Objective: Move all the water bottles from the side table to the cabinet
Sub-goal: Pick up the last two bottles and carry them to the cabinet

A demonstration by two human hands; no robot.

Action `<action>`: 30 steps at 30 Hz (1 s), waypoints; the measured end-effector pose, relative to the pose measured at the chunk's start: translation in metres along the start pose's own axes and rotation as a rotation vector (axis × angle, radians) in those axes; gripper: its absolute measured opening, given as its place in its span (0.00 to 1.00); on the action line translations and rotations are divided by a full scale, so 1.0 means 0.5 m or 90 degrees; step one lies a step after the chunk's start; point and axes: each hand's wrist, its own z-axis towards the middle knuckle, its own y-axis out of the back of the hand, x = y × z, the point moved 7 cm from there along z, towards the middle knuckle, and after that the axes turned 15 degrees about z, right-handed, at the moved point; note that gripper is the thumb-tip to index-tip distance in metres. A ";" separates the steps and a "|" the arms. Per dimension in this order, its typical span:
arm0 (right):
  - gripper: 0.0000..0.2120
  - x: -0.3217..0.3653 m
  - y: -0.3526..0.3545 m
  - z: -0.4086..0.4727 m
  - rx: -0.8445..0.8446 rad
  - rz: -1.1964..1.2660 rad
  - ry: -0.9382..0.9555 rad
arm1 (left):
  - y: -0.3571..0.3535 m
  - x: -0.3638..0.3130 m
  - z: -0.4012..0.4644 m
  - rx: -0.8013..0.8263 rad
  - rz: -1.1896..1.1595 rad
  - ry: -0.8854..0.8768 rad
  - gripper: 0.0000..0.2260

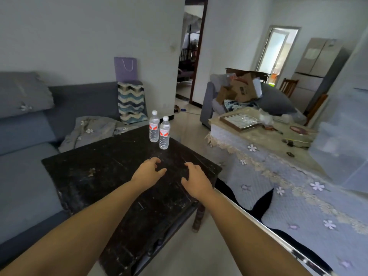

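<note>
I'm at the reach-in step: both bottles are on the side table point(103, 176) and neither is picked up yet. My left hand point(148, 171) and right hand point(196, 181) hover over the middle of the table top, fingers loosely curled and spread, holding nothing. The two water bottles stand upright near the table's far edge, beyond my hands; the far bottle point(154, 126) and the near bottle point(164, 133) are side by side, close enough that I cannot tell whether they touch. Both are clear ribbed plastic, slim cylinders with white caps and red-and-white labels, and look full. The table is dark, scuffed wood with a worn, scratched top. A grey sofa point(25, 166) runs along the table's left side, and a cloth with lace trim and small flowers point(278, 176) covers the furniture to its right. I judge the next move calls for reaching further forward, one hand per bottle, and closing round each body below the label without knocking its neighbour over. I can't pick out the cabinet from here
</note>
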 end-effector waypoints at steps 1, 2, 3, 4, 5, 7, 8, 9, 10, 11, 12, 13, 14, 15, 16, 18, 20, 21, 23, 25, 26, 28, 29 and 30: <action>0.28 -0.007 0.005 0.032 0.007 0.001 0.004 | -0.006 -0.004 0.028 -0.003 -0.006 0.010 0.21; 0.28 -0.013 0.008 0.060 0.016 -0.002 0.010 | -0.011 -0.006 0.051 -0.009 -0.008 0.019 0.21; 0.28 -0.020 0.011 0.094 0.024 -0.010 0.017 | -0.017 -0.009 0.080 -0.017 -0.010 0.028 0.21; 0.28 -0.027 0.013 0.122 0.030 -0.012 0.022 | -0.023 -0.010 0.104 -0.022 -0.015 0.036 0.22; 0.28 -0.037 0.014 0.156 0.034 -0.012 0.021 | -0.032 -0.012 0.131 -0.023 -0.019 0.047 0.22; 0.28 -0.047 0.012 0.210 0.046 -0.008 0.018 | -0.044 -0.009 0.174 -0.024 -0.023 0.067 0.22; 0.28 -0.049 0.006 0.234 0.056 -0.005 0.018 | -0.049 -0.005 0.194 -0.023 -0.024 0.074 0.22; 0.28 -0.051 0.001 0.259 0.064 -0.003 0.018 | -0.054 0.000 0.217 -0.023 -0.027 0.082 0.23; 0.28 -0.051 -0.004 0.284 0.070 0.001 0.018 | -0.058 0.006 0.240 -0.025 -0.033 0.089 0.23; 0.28 -0.054 -0.013 0.320 0.074 0.004 0.016 | -0.065 0.014 0.273 -0.027 -0.039 0.099 0.24; 0.28 -0.055 -0.020 0.350 0.077 0.009 0.014 | -0.070 0.022 0.300 -0.029 -0.049 0.107 0.25; 0.28 -0.056 -0.028 0.381 0.080 0.014 0.013 | -0.075 0.029 0.329 -0.034 -0.055 0.113 0.25; 0.28 -0.057 -0.036 0.408 0.084 0.021 0.012 | -0.081 0.036 0.355 -0.041 -0.065 0.120 0.26; 0.28 -0.060 -0.046 0.436 0.087 0.030 0.008 | -0.087 0.045 0.383 -0.051 -0.079 0.131 0.26; 0.28 -0.065 -0.058 0.471 0.091 0.037 0.002 | -0.095 0.058 0.415 -0.062 -0.100 0.143 0.26; 0.28 -0.076 -0.087 0.547 0.095 0.051 -0.017 | -0.115 0.087 0.482 -0.083 -0.144 0.172 0.26; 0.27 -0.087 -0.121 0.621 0.096 0.070 -0.039 | -0.138 0.121 0.548 -0.089 -0.173 0.196 0.26; 0.27 -0.088 -0.129 0.639 0.093 0.083 -0.049 | -0.144 0.129 0.562 -0.087 -0.180 0.202 0.26; 0.26 -0.097 -0.175 0.727 0.081 0.119 -0.073 | -0.178 0.171 0.640 -0.076 -0.188 0.226 0.26; 0.24 -0.107 -0.206 0.789 0.044 0.179 -0.096 | -0.208 0.199 0.696 -0.070 -0.191 0.237 0.26; 0.24 -0.114 -0.220 0.814 0.018 0.216 -0.110 | -0.223 0.211 0.720 -0.072 -0.198 0.248 0.25; 0.29 -0.130 -0.253 0.869 -0.043 0.285 -0.131 | -0.253 0.234 0.776 -0.081 -0.227 0.280 0.26; 0.33 -0.136 -0.265 0.886 -0.072 0.310 -0.132 | -0.265 0.240 0.797 -0.087 -0.246 0.296 0.26; 0.37 -0.141 -0.275 0.901 -0.098 0.331 -0.125 | -0.274 0.242 0.817 -0.095 -0.266 0.307 0.27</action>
